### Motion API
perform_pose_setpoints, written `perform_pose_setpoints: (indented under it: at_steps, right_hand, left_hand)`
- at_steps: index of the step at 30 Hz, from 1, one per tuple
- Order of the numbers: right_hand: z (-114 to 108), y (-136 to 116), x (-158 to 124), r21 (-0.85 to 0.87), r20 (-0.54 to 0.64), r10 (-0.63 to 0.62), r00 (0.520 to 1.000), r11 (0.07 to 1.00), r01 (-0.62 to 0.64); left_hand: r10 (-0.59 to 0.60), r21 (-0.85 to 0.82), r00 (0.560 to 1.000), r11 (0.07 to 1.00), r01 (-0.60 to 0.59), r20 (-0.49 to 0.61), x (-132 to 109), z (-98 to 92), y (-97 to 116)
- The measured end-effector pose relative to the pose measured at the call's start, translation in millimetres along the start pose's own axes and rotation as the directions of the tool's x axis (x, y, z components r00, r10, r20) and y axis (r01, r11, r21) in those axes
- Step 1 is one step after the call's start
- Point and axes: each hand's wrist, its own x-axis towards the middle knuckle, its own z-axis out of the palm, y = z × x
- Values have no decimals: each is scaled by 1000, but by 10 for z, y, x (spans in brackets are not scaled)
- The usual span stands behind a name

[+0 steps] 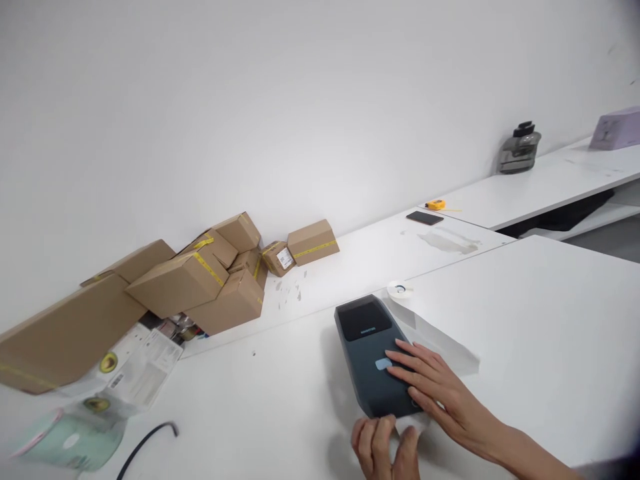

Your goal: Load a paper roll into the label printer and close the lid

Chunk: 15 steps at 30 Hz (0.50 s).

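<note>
A dark blue-grey box (367, 380) with a black panel and a light blue label lies on the white table (280, 427). My right hand (440, 390) rests flat on the box's right side, fingers spread near the label. At the box's near end, my left hand (383, 450) has its fingers curled; a piece of white material shows beside its fingertips, but the grip on it is unclear. Beyond the box's far right corner sits a white roll (399, 289), with a pale translucent strip (440, 340) stretching to the right of the box.
Cardboard boxes (180, 283) are piled at the left, with clear packages (145, 367), a mint-green container (75, 440) and a black cable (145, 447) nearer. Farther back are a phone (425, 218), a yellow tape measure (435, 205), a dark bottle (520, 150) and a purple box (616, 129).
</note>
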Motion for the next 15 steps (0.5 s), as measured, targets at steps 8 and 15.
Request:
perform_pose_setpoints:
  at_steps: [8, 15]
  right_hand:
    - [218, 64, -138, 149, -119, 46, 992, 988, -28]
    - [447, 58, -159, 238, -296, 104, 950, 971, -33]
  left_hand:
    - [163, 47, 966, 983, -175, 201, 156, 52, -346]
    - [105, -28, 983, 994, -102, 150, 135, 124, -386]
